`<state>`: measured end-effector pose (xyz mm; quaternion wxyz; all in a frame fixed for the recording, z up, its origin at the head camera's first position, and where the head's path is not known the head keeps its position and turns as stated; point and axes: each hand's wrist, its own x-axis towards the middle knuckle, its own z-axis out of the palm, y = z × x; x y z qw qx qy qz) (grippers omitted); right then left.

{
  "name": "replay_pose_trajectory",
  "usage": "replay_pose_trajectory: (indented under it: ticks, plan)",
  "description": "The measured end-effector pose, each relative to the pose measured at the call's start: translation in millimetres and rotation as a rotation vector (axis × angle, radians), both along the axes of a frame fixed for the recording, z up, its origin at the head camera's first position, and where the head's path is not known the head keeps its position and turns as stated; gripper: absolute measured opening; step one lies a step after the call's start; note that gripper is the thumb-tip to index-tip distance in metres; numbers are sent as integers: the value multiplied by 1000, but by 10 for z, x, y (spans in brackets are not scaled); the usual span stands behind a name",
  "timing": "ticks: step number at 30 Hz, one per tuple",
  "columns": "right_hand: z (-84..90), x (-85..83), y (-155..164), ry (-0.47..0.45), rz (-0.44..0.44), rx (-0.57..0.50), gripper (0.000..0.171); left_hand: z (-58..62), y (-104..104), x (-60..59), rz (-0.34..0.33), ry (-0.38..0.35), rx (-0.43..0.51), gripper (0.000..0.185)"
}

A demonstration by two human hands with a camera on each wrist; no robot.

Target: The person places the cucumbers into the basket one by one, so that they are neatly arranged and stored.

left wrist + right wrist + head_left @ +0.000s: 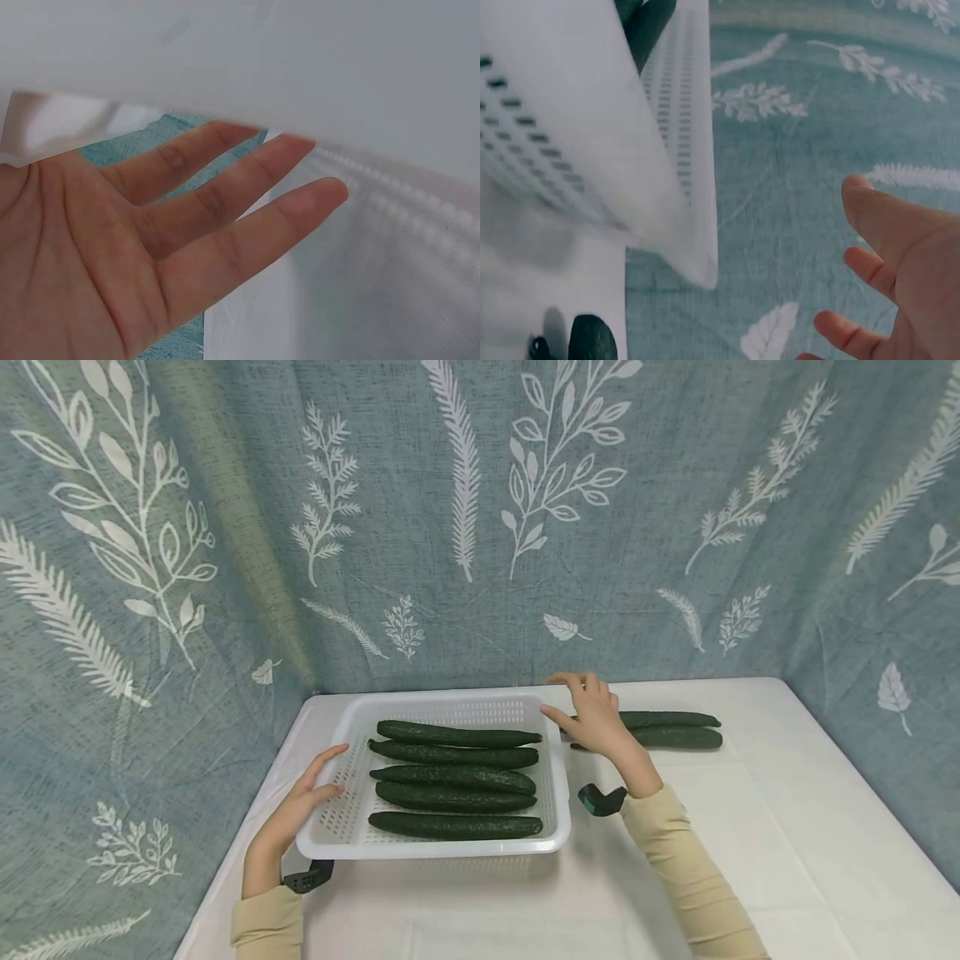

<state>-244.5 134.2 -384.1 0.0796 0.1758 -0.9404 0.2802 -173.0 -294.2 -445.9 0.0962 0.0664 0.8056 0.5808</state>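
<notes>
A white perforated basket (pixel 341 827) stands on the table with several dark green cucumbers (pixel 453 772) lying side by side in it. My left hand (pixel 309 789) is at the basket's left rim, thumb over the edge. In the left wrist view its fingers (pixel 225 225) are straight and spread beneath the rim (pixel 337 90). My right hand (pixel 591 710) hovers with spread fingers by the basket's far right corner. In the right wrist view the right hand (pixel 904 255) is apart from that corner (pixel 697 255). Two more cucumbers (pixel 671 729) lie on the table just right of it.
The table is covered by a white cloth (pixel 787 827). A teal fabric backdrop with a white leaf print (pixel 465 527) closes it in behind and on both sides. A small dark device (pixel 600 799) is strapped at each wrist.
</notes>
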Motion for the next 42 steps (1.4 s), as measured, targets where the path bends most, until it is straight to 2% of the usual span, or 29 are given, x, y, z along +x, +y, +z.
replay_pose_trajectory:
  ticks: [7,20,29,35,42]
  plan:
    - [-44,-25,144,-12,-19,9,50,-6,1,-11,-5,4,-7,60]
    - [-249,-32,437,-26,-75,37,49,-5,12,3,-13,0,15,60]
    - [-359,-21,691,-75,-112,46,51,-22,-23,-11,-15,15,2,60]
    - [-421,-3,821,-93,-143,56,53,-17,-28,-5,-21,1,25,59]
    - [-518,-7,964,-116,-170,80,56,-25,-35,-1,-17,29,1,59]
